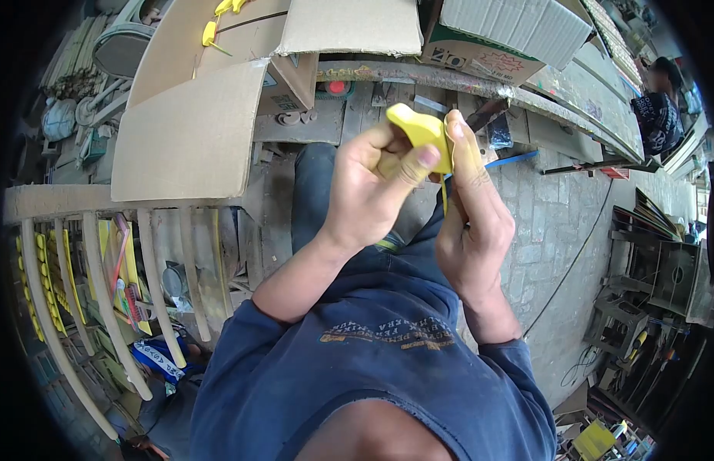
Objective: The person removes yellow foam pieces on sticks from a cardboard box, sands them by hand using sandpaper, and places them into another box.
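Observation:
My left hand [376, 180] is closed around a yellow bird-shaped piece [422, 132], with the thumb pressed on its face. A thin yellow stick [445, 196] hangs below the piece. Against the piece's right side, my right hand [476, 207] has its fingers pressed together. A thin pale-edged sheet [449, 138], perhaps sandpaper, shows between those fingers and the piece. Both hands are raised above my lap, in front of the bench. Most of the sheet is hidden behind the fingers.
An open cardboard box [188, 131] at upper left has more yellow pieces [210, 34] inside. Another carton [480, 61] stands on the bench at upper right. A slatted wooden rail [96, 261] runs at left. Other people [660, 115] are at far right and lower left.

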A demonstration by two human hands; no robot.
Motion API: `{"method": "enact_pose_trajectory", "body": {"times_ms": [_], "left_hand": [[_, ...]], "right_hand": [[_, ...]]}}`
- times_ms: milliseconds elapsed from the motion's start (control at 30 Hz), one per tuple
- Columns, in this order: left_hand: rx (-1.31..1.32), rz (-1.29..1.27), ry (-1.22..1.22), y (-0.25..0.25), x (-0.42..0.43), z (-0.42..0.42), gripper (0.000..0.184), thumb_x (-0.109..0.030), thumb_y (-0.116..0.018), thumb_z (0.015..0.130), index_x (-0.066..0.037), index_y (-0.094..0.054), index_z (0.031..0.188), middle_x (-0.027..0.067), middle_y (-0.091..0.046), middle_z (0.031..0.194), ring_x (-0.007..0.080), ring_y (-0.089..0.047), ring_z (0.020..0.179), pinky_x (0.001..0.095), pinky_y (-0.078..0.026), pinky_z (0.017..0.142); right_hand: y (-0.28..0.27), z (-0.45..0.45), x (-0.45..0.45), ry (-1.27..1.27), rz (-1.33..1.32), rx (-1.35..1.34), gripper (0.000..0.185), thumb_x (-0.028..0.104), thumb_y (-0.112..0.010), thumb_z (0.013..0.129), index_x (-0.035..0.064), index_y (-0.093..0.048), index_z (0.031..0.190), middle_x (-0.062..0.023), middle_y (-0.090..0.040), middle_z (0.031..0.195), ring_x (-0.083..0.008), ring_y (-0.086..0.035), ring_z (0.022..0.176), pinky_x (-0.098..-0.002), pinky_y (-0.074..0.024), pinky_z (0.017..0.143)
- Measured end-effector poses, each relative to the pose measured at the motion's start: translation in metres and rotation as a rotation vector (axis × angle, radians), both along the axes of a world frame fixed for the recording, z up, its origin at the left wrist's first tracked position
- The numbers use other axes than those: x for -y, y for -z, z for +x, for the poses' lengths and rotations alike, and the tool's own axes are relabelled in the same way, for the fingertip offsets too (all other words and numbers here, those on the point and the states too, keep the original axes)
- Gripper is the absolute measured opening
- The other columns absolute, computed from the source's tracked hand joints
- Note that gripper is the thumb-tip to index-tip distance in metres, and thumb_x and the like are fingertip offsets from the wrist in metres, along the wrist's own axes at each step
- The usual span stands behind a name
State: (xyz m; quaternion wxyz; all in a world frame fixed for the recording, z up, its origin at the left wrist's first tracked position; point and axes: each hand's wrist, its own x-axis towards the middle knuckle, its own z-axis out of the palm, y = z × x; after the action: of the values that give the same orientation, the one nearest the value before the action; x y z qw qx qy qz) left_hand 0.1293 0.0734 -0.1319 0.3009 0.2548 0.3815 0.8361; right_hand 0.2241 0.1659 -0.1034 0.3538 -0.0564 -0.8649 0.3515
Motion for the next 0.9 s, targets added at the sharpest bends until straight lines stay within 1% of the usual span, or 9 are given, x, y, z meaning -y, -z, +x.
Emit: {"method": "enact_pose_trajectory", "body": {"times_ms": [67, 133, 267, 367, 467, 533, 600, 733, 900], "left_hand": [[-0.045, -0.047, -0.02, -0.008, 0.003, 0.002, 0.027, -0.009, -0.063, 0.089, 0.005, -0.055, 0.109, 0.0064, -0.063, 0.098, 0.0081, -0.06, 0.088, 0.0217, -0.05, 0.077], [-0.176, -0.224, 0.108, -0.009, 0.008, -0.007, 0.026, -0.008, -0.064, 0.088, 0.006, -0.056, 0.108, 0.0065, -0.063, 0.097, 0.0084, -0.06, 0.088, 0.0216, -0.049, 0.076], [-0.298, -0.363, 0.255, -0.003, 0.015, -0.02, 0.023, -0.008, -0.065, 0.087, 0.006, -0.059, 0.104, 0.0065, -0.064, 0.093, 0.0086, -0.06, 0.086, 0.0214, -0.049, 0.076], [-0.199, -0.315, 0.25, -0.003, 0.013, -0.018, 0.023, -0.008, -0.065, 0.087, 0.006, -0.059, 0.104, 0.0069, -0.064, 0.093, 0.0092, -0.061, 0.086, 0.022, -0.049, 0.076], [-0.09, -0.219, 0.15, -0.004, 0.007, -0.006, 0.023, -0.008, -0.065, 0.087, 0.006, -0.059, 0.105, 0.007, -0.065, 0.093, 0.0093, -0.061, 0.085, 0.0222, -0.049, 0.075], [-0.042, -0.185, 0.078, 0.001, 0.002, 0.0, 0.023, -0.009, -0.064, 0.088, 0.006, -0.059, 0.106, 0.007, -0.065, 0.094, 0.0094, -0.061, 0.084, 0.0224, -0.049, 0.075], [0.179, -0.081, 0.08, 0.011, -0.005, 0.001, 0.022, -0.01, -0.061, 0.09, 0.005, -0.06, 0.106, 0.0074, -0.065, 0.095, 0.0095, -0.061, 0.082, 0.022, -0.05, 0.076], [0.434, 0.014, 0.04, 0.027, -0.019, -0.003, 0.022, -0.013, -0.057, 0.093, 0.004, -0.06, 0.106, 0.0089, -0.064, 0.098, 0.0124, -0.061, 0.088, 0.0252, -0.05, 0.079], [0.312, -0.03, 0.045, 0.027, -0.02, -0.007, 0.023, -0.014, -0.058, 0.093, 0.004, -0.06, 0.106, 0.0088, -0.064, 0.097, 0.0125, -0.06, 0.086, 0.0254, -0.05, 0.078]], "right_hand": [[-0.006, 0.0, -0.005, 0.026, -0.01, 0.035, 0.057, -0.02, -0.045, 0.074, 0.0008, -0.054, 0.127, -0.0197, -0.055, 0.128, -0.0301, -0.052, 0.121, -0.0306, -0.0401, 0.098], [-0.01, 0.001, -0.016, -0.083, 0.005, 0.13, 0.063, -0.018, -0.046, 0.07, 0.0068, -0.055, 0.127, -0.0193, -0.055, 0.125, -0.0345, -0.06, 0.105, -0.0354, -0.0503, 0.084], [-0.004, 0.006, -0.022, -0.155, -0.129, 0.309, 0.066, -0.019, -0.045, 0.068, 0.0123, -0.057, 0.126, -0.0153, -0.055, 0.125, -0.0331, -0.061, 0.102, -0.0353, -0.0498, 0.085], [-0.002, 0.005, -0.015, -0.105, -0.142, 0.284, 0.059, -0.02, -0.043, 0.073, 0.0053, -0.057, 0.125, -0.0169, -0.059, 0.123, -0.025, -0.06, 0.11, -0.0296, -0.0439, 0.092], [0.004, 0.003, -0.009, -0.047, -0.082, 0.111, 0.063, -0.019, -0.044, 0.068, 0.007, -0.057, 0.124, -0.0178, -0.055, 0.126, -0.0324, -0.058, 0.111, -0.0343, -0.0479, 0.09], [0.008, 0.006, -0.005, -0.034, -0.077, 0.108, 0.064, -0.02, -0.043, 0.068, 0.0052, -0.057, 0.124, -0.0188, -0.054, 0.127, -0.0318, -0.057, 0.113, -0.0345, -0.0473, 0.092], [0.018, 0.007, 0.001, -0.002, -0.226, 0.027, 0.066, -0.022, -0.033, 0.07, 0.0021, -0.054, 0.127, -0.0202, -0.053, 0.13, -0.0288, -0.05, 0.123, -0.0326, -0.0388, 0.1], [0.032, 0.011, 0.001, 0.077, -0.148, 0.121, 0.065, -0.022, -0.033, 0.07, 0.0015, -0.053, 0.127, -0.0212, -0.051, 0.131, -0.0281, -0.05, 0.123, -0.0314, -0.0393, 0.1], [0.039, 0.007, -0.005, 0.128, -0.06, 0.079, 0.062, -0.02, -0.039, 0.07, 0.0026, -0.055, 0.126, -0.0198, -0.053, 0.128, -0.0284, -0.056, 0.115, -0.0309, -0.0444, 0.093]]}}
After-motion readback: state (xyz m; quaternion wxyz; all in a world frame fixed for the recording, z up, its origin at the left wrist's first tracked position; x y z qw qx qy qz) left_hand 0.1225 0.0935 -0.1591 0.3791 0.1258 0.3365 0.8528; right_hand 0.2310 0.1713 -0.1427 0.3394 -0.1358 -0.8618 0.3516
